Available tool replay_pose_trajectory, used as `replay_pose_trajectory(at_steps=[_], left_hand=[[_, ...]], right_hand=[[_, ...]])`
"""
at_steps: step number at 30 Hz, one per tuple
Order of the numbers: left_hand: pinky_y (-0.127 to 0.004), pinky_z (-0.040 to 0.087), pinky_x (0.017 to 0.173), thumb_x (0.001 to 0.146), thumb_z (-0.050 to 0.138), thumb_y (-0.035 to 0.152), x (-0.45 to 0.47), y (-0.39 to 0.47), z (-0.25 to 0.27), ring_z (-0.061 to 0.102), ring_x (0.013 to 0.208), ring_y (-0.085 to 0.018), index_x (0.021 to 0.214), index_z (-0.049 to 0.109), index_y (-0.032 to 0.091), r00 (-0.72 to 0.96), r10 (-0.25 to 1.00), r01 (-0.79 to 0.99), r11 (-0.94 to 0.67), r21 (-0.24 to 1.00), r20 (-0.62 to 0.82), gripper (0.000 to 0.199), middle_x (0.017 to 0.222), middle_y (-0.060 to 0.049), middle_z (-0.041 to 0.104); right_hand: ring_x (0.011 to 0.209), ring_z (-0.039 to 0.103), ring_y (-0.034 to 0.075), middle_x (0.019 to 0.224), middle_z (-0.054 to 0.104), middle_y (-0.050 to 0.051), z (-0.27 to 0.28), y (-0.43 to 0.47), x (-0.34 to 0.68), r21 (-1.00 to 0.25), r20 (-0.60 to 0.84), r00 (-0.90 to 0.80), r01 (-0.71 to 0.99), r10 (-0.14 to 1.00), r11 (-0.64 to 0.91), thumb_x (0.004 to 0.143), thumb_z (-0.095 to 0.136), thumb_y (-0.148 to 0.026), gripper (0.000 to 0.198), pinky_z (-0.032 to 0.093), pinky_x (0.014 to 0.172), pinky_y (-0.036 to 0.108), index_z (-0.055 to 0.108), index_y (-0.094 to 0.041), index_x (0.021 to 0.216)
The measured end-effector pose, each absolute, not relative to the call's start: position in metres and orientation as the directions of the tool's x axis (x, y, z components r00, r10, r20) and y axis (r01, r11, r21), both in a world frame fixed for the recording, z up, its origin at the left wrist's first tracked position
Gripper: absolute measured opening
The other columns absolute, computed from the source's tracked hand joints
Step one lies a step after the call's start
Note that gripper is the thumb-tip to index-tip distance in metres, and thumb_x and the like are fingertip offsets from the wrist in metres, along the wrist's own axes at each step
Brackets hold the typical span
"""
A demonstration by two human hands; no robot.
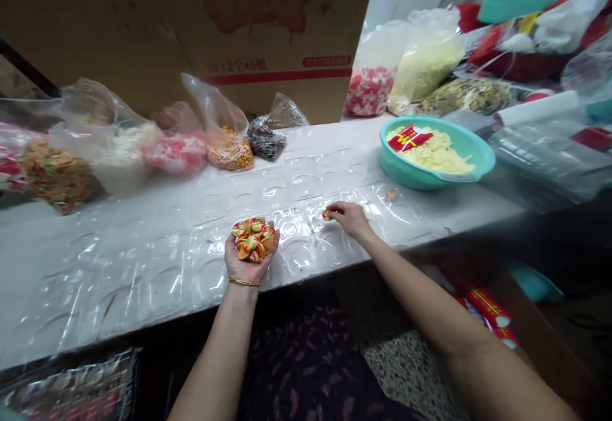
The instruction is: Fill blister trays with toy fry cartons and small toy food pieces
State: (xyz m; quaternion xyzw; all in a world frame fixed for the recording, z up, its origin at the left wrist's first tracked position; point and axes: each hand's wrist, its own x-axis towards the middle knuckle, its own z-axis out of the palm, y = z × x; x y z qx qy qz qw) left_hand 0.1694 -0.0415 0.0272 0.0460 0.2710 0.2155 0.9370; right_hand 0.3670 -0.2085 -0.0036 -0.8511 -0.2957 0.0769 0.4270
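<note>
My left hand (250,268) is palm up, its fingers cupped around a heap of small round toy pizzas (252,240) with orange undersides and red, green and cream tops. Between the thumb and fingers of my right hand (351,219) is a single toy pizza (327,215), held over a clear plastic blister sheet (291,229) with shallow moulded cavities. One more small round piece (391,194) lies in a cavity to the right of that hand.
A turquoise bowl (415,180) holds pale yellow shreds and a red packet (410,138). Clear bags, one with orange bits (232,153), one with dark bits (268,140), line the back before a large cardboard box (268,32). More filled bags (370,89) stand at the right.
</note>
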Motion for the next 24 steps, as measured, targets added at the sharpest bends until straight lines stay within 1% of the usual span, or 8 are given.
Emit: replay_pose_trajectory(at_steps=[3, 6, 9, 11, 14, 17, 21, 24], left_hand=[[-0.048, 0.043, 0.087, 0.073, 0.043, 0.034, 0.169, -0.042, 0.026, 0.053, 0.105, -0.028, 0.096, 0.058, 0.019, 0.756, 0.442, -0.389, 0.896, 0.212, -0.482, 0.031, 0.100, -0.007, 0.062], [-0.050, 0.041, 0.088, 0.074, 0.043, 0.036, 0.169, -0.044, 0.028, 0.054, 0.104, -0.028, 0.093, 0.059, 0.019, 0.741, 0.454, -0.396, 0.890, 0.225, -0.494, 0.030, 0.098, -0.007, 0.062], [-0.051, 0.041, 0.089, 0.074, 0.042, 0.038, 0.171, -0.046, 0.030, 0.054, 0.103, -0.027, 0.092, 0.059, 0.017, 0.733, 0.453, -0.396, 0.891, 0.223, -0.507, 0.032, 0.096, -0.008, 0.062], [-0.050, 0.042, 0.087, 0.074, 0.042, 0.038, 0.172, -0.047, 0.030, 0.053, 0.103, -0.028, 0.092, 0.059, 0.017, 0.738, 0.452, -0.397, 0.891, 0.219, -0.500, 0.032, 0.096, -0.008, 0.062], [-0.049, 0.044, 0.083, 0.075, 0.042, 0.038, 0.174, -0.047, 0.027, 0.054, 0.102, -0.028, 0.091, 0.059, 0.017, 0.749, 0.450, -0.398, 0.892, 0.214, -0.486, 0.032, 0.096, -0.008, 0.062], [-0.045, 0.047, 0.078, 0.075, 0.041, 0.038, 0.175, -0.048, 0.025, 0.057, 0.095, -0.027, 0.092, 0.060, 0.015, 0.764, 0.442, -0.382, 0.897, 0.222, -0.470, 0.034, 0.094, -0.009, 0.063], [-0.036, 0.049, 0.070, 0.076, 0.039, 0.036, 0.173, -0.047, 0.024, 0.059, 0.087, -0.024, 0.092, 0.061, 0.012, 0.759, 0.444, -0.374, 0.896, 0.239, -0.476, 0.036, 0.089, -0.011, 0.064], [-0.040, 0.049, 0.072, 0.075, 0.040, 0.037, 0.165, -0.043, 0.024, 0.058, 0.093, -0.027, 0.094, 0.060, 0.013, 0.743, 0.449, -0.395, 0.893, 0.217, -0.496, 0.036, 0.093, -0.012, 0.063]], right_hand=[[0.085, 0.055, 0.016, 0.087, 0.062, 0.004, -0.007, -0.198, 0.357, -0.501, 0.158, 0.719, 0.649, 0.676, -0.573, 0.073, 0.055, -0.017, 0.014, 0.041, 0.074, 0.027, 0.066, -0.020, 0.081], [0.088, 0.052, 0.018, 0.092, 0.059, 0.007, -0.005, -0.198, 0.356, -0.266, 0.145, 0.668, 0.737, 0.730, -0.622, 0.078, 0.052, -0.021, 0.016, 0.038, 0.072, 0.027, 0.065, -0.018, 0.088], [0.082, 0.051, 0.019, 0.086, 0.059, 0.009, 0.000, -0.203, 0.358, -0.097, 0.089, 0.590, 0.807, 0.803, -0.582, 0.083, 0.046, -0.025, 0.022, 0.037, 0.070, 0.029, 0.066, -0.017, 0.079], [0.080, 0.050, 0.020, 0.085, 0.059, 0.010, 0.006, -0.204, 0.353, -0.057, 0.103, 0.535, 0.845, 0.838, -0.532, 0.085, 0.043, -0.024, 0.025, 0.036, 0.070, 0.030, 0.066, -0.017, 0.079], [0.084, 0.051, 0.020, 0.090, 0.059, 0.010, 0.017, -0.195, 0.328, -0.240, 0.278, 0.468, 0.879, 0.839, -0.411, 0.085, 0.043, -0.023, 0.023, 0.039, 0.075, 0.032, 0.065, -0.017, 0.090], [0.089, 0.052, 0.019, 0.095, 0.058, 0.008, 0.027, -0.174, 0.287, -0.477, 0.445, 0.346, 0.872, 0.826, -0.109, 0.083, 0.049, -0.027, 0.022, 0.042, 0.079, 0.032, 0.062, -0.021, 0.100], [0.088, 0.053, 0.018, 0.094, 0.057, 0.007, 0.030, -0.154, 0.249, -0.610, 0.482, 0.316, 0.791, 0.817, 0.054, 0.081, 0.050, -0.022, 0.021, 0.045, 0.076, 0.034, 0.061, -0.023, 0.100], [0.084, 0.055, 0.016, 0.088, 0.059, 0.004, 0.024, -0.157, 0.251, -0.713, 0.488, 0.398, 0.696, 0.777, 0.091, 0.082, 0.050, -0.022, 0.015, 0.046, 0.074, 0.030, 0.062, -0.023, 0.090]])
